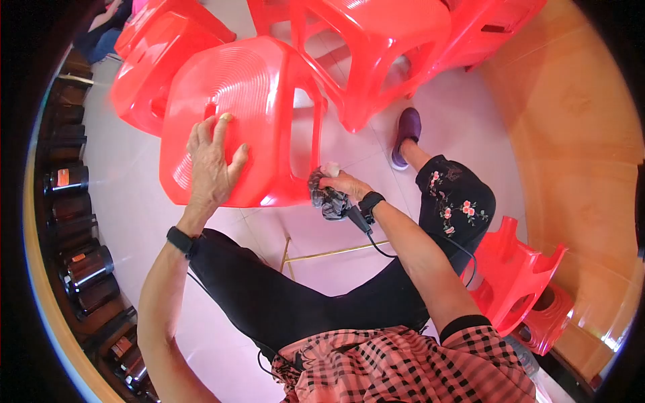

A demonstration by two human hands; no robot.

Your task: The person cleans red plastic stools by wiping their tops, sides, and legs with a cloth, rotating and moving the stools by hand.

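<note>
A red plastic stool (259,87) lies tipped in front of me, its ringed seat turned toward me. My left hand (211,158) rests on that seat with the fingers apart, the fingertips just below the small hole in its middle. A crumpled dark grey patterned cloth (329,201) is bunched in my right hand (346,185), whose fingers are closed around it. The cloth is at the stool's lower leg, close to the rim; whether it presses on the plastic I cannot tell.
More red stools (376,40) stand behind, and others (514,269) are at the right by a wooden panel (564,134). Dark jars (87,265) line a shelf at left. A thin brass-coloured bar (336,250) lies low between my legs. Part of another person (104,37) shows at top left.
</note>
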